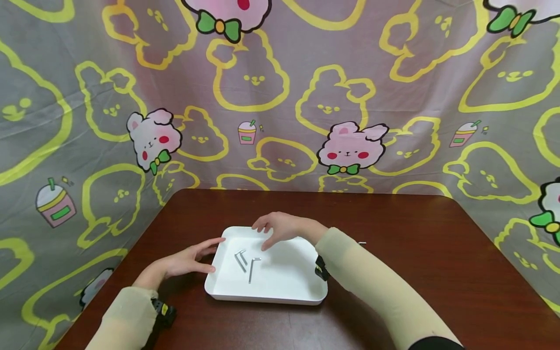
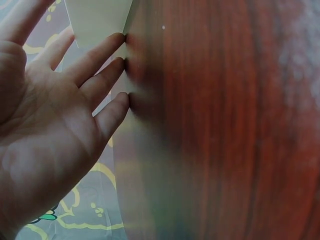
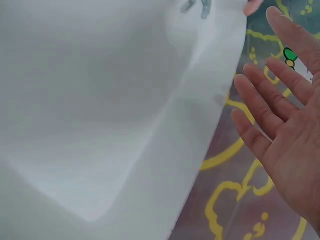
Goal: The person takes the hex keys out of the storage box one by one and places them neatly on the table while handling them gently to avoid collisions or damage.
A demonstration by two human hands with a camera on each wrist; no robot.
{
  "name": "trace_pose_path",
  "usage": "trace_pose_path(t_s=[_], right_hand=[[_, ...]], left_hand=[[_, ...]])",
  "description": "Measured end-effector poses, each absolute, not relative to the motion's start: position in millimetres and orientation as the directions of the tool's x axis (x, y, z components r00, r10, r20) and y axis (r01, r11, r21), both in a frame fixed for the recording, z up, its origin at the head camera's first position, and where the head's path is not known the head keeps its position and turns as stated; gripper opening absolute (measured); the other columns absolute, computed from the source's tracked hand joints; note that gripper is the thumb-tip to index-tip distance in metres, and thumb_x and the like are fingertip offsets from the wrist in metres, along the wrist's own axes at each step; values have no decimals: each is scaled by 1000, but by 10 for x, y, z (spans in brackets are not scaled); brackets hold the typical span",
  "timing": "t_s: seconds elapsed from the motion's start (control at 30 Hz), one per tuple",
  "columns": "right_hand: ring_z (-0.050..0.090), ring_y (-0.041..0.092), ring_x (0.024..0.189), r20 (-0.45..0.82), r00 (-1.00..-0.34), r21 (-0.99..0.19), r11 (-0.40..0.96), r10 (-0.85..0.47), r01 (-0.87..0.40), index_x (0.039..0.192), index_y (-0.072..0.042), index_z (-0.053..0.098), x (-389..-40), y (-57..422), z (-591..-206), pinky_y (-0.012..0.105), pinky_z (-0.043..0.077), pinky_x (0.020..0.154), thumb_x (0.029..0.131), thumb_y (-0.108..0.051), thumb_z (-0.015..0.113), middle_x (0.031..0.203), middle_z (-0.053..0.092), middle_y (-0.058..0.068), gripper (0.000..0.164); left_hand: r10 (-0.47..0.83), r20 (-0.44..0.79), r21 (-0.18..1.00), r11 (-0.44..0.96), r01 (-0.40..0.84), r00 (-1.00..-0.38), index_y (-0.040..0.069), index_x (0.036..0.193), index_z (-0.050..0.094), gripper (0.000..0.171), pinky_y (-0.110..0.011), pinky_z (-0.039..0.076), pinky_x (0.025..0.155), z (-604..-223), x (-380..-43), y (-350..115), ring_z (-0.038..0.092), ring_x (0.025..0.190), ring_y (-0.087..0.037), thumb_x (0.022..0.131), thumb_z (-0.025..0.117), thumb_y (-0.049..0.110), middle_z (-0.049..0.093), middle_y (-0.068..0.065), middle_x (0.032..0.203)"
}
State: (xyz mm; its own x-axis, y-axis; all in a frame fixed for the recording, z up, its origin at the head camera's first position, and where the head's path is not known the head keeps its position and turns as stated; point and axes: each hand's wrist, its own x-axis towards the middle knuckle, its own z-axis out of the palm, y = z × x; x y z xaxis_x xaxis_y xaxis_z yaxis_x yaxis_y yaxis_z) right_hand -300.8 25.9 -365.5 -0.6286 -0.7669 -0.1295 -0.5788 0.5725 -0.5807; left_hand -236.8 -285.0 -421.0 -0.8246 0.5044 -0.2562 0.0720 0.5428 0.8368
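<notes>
Several silver L-shaped hex keys lie on the left half of a white tray (image 1: 288,279): two close together, one hex key (image 1: 240,262) among them, and another hex key (image 1: 251,271) nearer the front. My left hand (image 1: 188,260) is at the tray's left side, thumb and fingertips at the rim. In the left wrist view its fingers are spread and nearly straight, the lower fingertips right at the wooden surface. Over the tray's back part hovers my right hand (image 1: 282,227), fingers loosely bent and nothing in them. The right wrist view shows its palm (image 3: 295,150) bare beside the tray's edge.
The tray sits on a dark red-brown wooden table (image 1: 415,262). A small silver piece (image 1: 361,242) peeks out behind the right forearm, on the table right of the tray. A patterned curtain (image 1: 280,121) hangs behind the table and along its sides.
</notes>
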Motion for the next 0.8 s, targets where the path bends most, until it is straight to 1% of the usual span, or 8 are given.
trace_pose_path(t_s=[0.13,0.23,0.37,0.5,0.67,0.73,0.8], right_hand=[[58,22,110,-132,-603,-603,547,-787,-581,130,-8,61,-2989,202,-3741,26,46,87,77,-19,84,121,63,6,59],[59,23,109,-137,-591,-609,538,-795,-583,128,-7,62,-2981,163,-3819,25,46,85,76,-17,85,120,63,6,57],[60,19,102,-139,-587,-594,542,-797,-594,122,-8,66,-2976,110,-3921,23,46,83,75,-16,86,113,66,4,51],[59,13,93,-134,-596,-589,548,-791,-595,113,-10,70,-2970,62,-4007,22,45,80,74,-15,87,101,68,0,43],[55,6,79,-103,-590,-594,525,-801,-609,104,-10,72,-2975,39,-4140,20,44,74,72,-14,88,87,65,-5,36],[53,5,75,-88,-591,-599,517,-802,-612,101,-9,72,-2980,37,-4185,19,44,72,71,-13,88,84,63,-5,34],[52,5,74,-90,-606,-600,528,-791,-601,99,-11,73,-2982,31,-4208,19,44,71,72,-14,88,83,62,-6,31]], left_hand=[[497,-263,831,552,68,-827,17,154,25,82,-68,21,104,-4207,-2364,-2846,25,139,-43,87,73,24,26,-23,154],[501,-262,835,546,66,-825,16,154,25,82,-68,21,104,-4212,-2368,-2848,24,139,-44,88,73,24,25,-23,155],[509,-260,842,536,66,-820,15,154,24,82,-68,21,104,-4219,-2371,-2856,24,139,-44,88,72,23,24,-24,155],[511,-258,843,534,67,-820,15,154,24,83,-68,22,104,-4220,-2372,-2861,24,139,-45,87,73,24,24,-24,154],[522,-246,850,521,78,-817,14,154,24,81,-66,24,104,-4224,-2369,-2858,25,139,-44,89,71,22,24,-24,154],[526,-242,852,517,81,-815,13,154,23,81,-65,25,104,-4227,-2363,-2855,25,139,-44,89,71,22,24,-24,154],[523,-242,852,517,78,-817,12,154,23,81,-65,25,105,-4226,-2358,-2852,25,139,-44,89,71,22,24,-24,154]])
